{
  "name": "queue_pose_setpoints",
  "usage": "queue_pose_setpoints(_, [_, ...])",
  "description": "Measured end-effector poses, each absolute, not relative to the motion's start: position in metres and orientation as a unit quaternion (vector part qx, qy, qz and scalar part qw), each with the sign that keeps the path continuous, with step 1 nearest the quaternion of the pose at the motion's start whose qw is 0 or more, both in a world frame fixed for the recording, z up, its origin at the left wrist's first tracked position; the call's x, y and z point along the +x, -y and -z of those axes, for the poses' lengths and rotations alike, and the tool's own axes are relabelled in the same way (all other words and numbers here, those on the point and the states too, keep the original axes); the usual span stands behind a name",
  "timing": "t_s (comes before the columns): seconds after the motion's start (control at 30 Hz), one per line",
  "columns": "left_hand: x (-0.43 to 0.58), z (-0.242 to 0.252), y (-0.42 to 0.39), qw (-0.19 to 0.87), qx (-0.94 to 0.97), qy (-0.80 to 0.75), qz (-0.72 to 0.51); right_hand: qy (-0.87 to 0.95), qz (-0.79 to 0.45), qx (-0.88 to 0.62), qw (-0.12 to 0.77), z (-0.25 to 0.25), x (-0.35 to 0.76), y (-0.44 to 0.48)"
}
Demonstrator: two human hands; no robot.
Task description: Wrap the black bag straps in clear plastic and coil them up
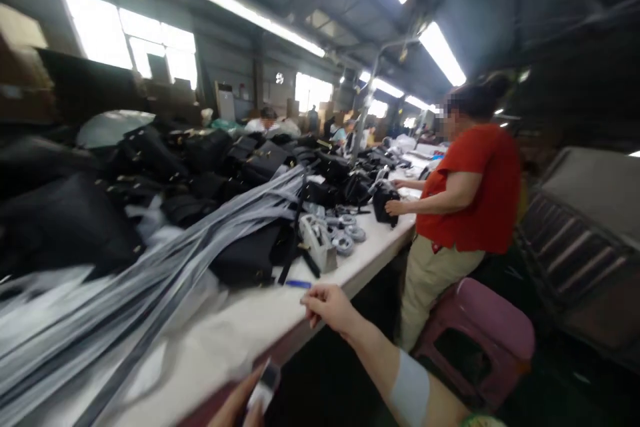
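Observation:
My left hand is at the bottom of the view, below the table edge. Its fingers are closed on a small white object with a dark, shiny end; blur hides its exact kind. My right hand is over the table's front edge with its fingers curled together, and whether anything is pinched in them is hidden. Just beyond its fingertips, a blue pen-like stick lies on the white tabletop. A white plastic holder, perhaps a tape dispenser, stands behind that stick.
Long grey and black strips run across the table at left. Black bags are heaped behind them. Rolls lie near the edge. A person in a red shirt handles a black bag beside a pink stool.

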State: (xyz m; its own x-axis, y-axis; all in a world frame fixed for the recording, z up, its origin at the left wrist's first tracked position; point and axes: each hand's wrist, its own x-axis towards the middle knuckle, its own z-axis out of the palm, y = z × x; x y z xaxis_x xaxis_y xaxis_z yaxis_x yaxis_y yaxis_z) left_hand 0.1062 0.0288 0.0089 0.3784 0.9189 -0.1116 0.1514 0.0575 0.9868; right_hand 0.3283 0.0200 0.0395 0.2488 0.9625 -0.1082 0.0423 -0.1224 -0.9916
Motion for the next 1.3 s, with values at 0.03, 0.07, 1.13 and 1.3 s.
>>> queue_pose_setpoints(0.03, [0.098,-0.009,-0.014,0.574,0.59,-0.457,-0.337,0.422,-0.465,-0.578,0.522,-0.043,0.311,-0.012])
queue_pose_setpoints(0.07, [0.092,-0.01,-0.002,0.551,0.618,-0.438,-0.35,0.427,-0.477,-0.561,0.525,-0.047,0.296,-0.005])
queue_pose_setpoints(1.13, [0.079,0.0,0.015,0.463,0.69,-0.437,-0.346,0.413,-0.67,-0.503,0.356,-0.019,0.254,0.034])
queue_pose_setpoints(1.3, [0.08,-0.001,0.016,0.487,0.674,-0.437,-0.342,0.424,-0.64,-0.533,0.356,-0.016,0.251,0.034])
